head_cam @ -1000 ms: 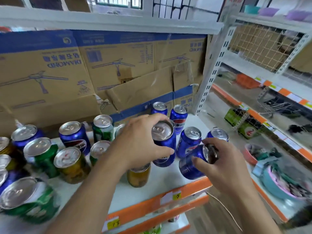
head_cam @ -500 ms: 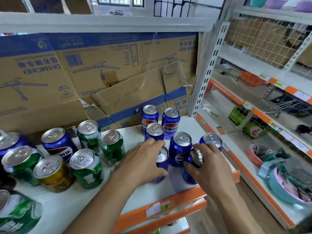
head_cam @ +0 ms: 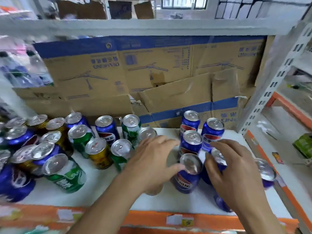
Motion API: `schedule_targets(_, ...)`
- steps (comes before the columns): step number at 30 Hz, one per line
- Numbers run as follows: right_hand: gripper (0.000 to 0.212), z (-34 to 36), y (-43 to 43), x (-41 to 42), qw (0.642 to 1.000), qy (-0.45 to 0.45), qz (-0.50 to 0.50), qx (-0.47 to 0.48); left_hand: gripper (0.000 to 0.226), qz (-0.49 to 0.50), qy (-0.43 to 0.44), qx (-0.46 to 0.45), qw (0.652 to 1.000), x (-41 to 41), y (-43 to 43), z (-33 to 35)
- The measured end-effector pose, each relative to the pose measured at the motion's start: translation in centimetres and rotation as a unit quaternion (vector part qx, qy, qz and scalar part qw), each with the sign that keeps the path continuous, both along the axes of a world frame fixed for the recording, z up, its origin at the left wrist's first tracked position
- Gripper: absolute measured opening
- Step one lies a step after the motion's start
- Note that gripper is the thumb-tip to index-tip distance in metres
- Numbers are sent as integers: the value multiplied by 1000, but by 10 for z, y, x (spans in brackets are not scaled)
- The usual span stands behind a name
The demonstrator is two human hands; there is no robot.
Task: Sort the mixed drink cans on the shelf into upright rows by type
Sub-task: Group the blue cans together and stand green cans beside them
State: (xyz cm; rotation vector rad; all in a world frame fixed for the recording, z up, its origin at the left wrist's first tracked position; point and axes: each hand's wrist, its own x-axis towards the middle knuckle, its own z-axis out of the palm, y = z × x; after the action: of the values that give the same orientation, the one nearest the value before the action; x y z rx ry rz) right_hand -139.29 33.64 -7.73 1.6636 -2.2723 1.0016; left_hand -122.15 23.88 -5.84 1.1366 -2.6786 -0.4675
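step: filling the blue rows [head_cam: 191,141] | left grip [head_cam: 152,164] spread loose, empty, thumb at front blue can [head_cam: 187,178] | right grip [head_cam: 233,174] curled round a blue can [head_cam: 220,157] just right of it, upright on shelf [head_cam: 101,196] | next: reach into mixed cans [head_cam: 99,152] left of my left grip for another blue | all cans look sealed; cardboard boxes [head_cam: 152,68] behind, contents hidden

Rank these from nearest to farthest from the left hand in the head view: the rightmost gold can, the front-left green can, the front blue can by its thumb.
1. The front blue can, just right of the left hand, at its thumb.
2. The rightmost gold can, to the hand's left.
3. The front-left green can, farther left still.
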Motion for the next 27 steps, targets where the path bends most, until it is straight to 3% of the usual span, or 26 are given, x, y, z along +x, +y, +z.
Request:
schedule_targets(8,35,6,-80,88,964,40,248,84,55,235,31,-56,970,116,-6,0)
schedule_targets(14,36,16,-127,165,940,61,303,143,46,324,52,-65,942,206,-32,0)
schedule_targets(17,43,22,-161,189,937,58,275,205,44,317,32,-40,947,242,-49,2)
schedule_targets(22,56,23,-217,220,916,87,213,328,59,234,-82,45,968,275,-92,3)
schedule_targets(27,55,10,-234,233,914,93,156,364,80,132,-155,93,975,274,-123,-11)
